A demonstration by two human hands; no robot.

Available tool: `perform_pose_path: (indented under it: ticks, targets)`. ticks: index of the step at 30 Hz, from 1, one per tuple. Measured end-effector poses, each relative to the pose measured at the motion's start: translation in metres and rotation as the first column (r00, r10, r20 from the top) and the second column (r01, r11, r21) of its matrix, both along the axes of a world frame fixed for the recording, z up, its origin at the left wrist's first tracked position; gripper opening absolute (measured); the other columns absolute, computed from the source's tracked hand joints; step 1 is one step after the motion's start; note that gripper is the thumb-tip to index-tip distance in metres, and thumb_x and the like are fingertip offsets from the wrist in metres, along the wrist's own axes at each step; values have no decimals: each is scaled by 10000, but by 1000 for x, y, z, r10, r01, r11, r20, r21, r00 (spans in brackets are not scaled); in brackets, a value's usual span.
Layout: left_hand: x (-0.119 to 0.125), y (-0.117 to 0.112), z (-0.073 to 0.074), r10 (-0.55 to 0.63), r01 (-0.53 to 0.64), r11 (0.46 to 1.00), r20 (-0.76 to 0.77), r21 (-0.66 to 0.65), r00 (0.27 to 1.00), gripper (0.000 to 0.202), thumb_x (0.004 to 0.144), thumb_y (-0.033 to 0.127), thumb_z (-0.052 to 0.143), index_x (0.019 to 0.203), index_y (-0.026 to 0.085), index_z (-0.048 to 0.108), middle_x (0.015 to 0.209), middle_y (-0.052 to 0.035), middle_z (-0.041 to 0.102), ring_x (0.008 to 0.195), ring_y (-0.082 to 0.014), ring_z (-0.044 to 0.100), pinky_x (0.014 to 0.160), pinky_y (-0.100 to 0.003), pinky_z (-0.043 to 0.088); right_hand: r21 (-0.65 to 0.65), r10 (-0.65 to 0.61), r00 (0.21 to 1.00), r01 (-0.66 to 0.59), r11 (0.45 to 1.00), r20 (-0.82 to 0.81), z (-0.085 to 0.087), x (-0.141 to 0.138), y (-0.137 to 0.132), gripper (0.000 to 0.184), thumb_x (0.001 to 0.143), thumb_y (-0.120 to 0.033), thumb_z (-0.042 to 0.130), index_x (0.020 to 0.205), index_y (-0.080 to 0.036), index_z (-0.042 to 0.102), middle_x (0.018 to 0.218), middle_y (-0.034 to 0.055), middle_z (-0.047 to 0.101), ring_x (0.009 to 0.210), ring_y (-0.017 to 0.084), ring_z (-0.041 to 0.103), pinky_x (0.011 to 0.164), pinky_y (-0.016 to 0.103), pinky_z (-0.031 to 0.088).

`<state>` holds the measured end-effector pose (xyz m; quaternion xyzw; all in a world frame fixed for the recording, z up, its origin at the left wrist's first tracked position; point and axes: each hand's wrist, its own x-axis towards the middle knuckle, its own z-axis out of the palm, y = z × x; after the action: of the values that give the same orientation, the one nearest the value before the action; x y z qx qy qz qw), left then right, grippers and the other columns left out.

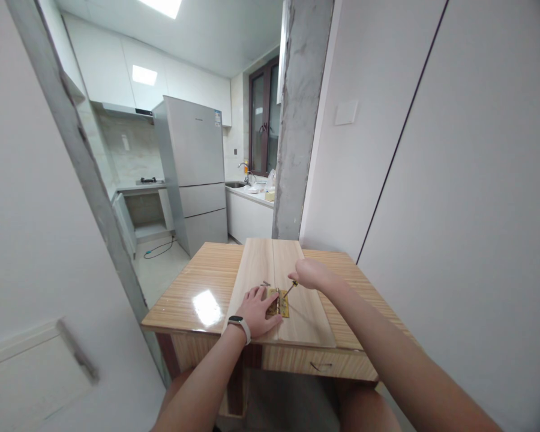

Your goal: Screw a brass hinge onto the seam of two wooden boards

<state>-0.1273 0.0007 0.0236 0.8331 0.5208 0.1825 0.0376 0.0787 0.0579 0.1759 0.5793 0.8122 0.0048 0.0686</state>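
Two pale wooden boards (257,264) lie side by side on the table, with a narrow seam between them. A brass hinge (285,311) lies flat across that seam. My left hand (257,312), a watch on its wrist, rests with spread fingers on the hinge's left part and the board. My right hand (312,274) is closed around the handle of a screwdriver (290,289), most of which the fist hides. The screwdriver's shaft slants down left, its tip at the hinge's right leaf. Several small screws (265,283) lie just beyond my left fingers.
The striped wooden table (193,276) has a front drawer with a metal handle (320,366). White walls rise close on both sides. Beyond a doorway stand a grey fridge (198,144), a counter with a sink (237,185) and an open lower cabinet (148,213). A cable (159,249) lies on the floor.
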Motion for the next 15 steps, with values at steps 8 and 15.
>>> perform_pose_path:
  ticks: [8,15]
  targets:
    - [0,0,0,0,0,1000,6,-4,1000,724,868,743,483,1495,383,437,1513,-97,409,1378,-382,330,1114,-558,289,45,52,999,-52,998,-8,0,1,0,441,926,-512,582,1026,-121,759,1051,212,748,975,300,714,759,324,493]
    - [0,-2,3,4,-4,1000,7,-20,1000,727,865,744,488,1494,383,439,1513,-95,405,1380,-382,321,1120,-553,276,33,166,979,-163,986,-122,-3,7,5,212,830,-388,748,963,-223,731,1013,64,762,935,211,691,714,253,437]
